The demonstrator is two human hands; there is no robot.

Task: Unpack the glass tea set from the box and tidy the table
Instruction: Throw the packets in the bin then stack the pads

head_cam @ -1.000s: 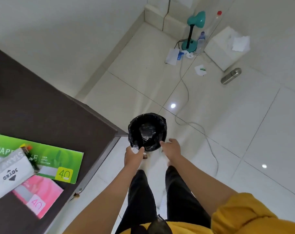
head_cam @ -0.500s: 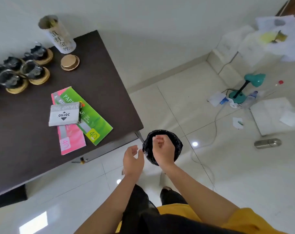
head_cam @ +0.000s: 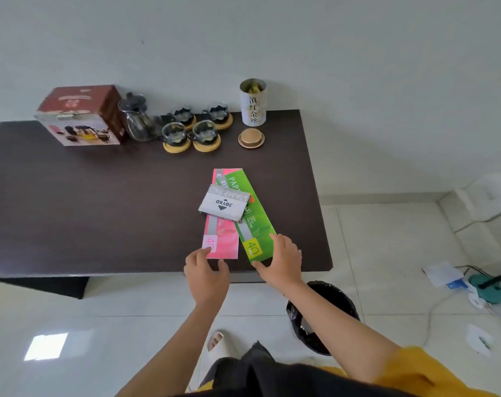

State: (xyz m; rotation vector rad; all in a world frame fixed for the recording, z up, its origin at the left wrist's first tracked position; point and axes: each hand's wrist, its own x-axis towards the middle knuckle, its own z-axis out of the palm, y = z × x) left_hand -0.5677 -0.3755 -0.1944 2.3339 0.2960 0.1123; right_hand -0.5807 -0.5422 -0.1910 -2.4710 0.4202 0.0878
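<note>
On the dark table point(head_cam: 100, 213) the glass tea set stands at the far edge: a glass teapot point(head_cam: 136, 121) and several glass cups point(head_cam: 186, 130) on round wooden coasters. The red tea set box point(head_cam: 81, 116) stands left of the teapot. A pink paper pack point(head_cam: 222, 239) and a green paper pack point(head_cam: 252, 222) lie near the front edge, with a grey stamp pad box point(head_cam: 223, 203) on top. My left hand point(head_cam: 206, 275) touches the pink pack's near end, fingers apart. My right hand point(head_cam: 281, 262) clasps the green pack's near corner.
A white tea tin point(head_cam: 253, 103) stands open at the back right, its round lid point(head_cam: 251, 138) lying in front of it. A black-lined bin point(head_cam: 324, 310) sits on the floor under my right arm. A teal lamp point(head_cam: 493, 285), a cable and papers lie on the floor at right.
My view has swung from the floor bin up to the table. Both hands left the bin and moved forward onto the near ends of the pink and green packs.
</note>
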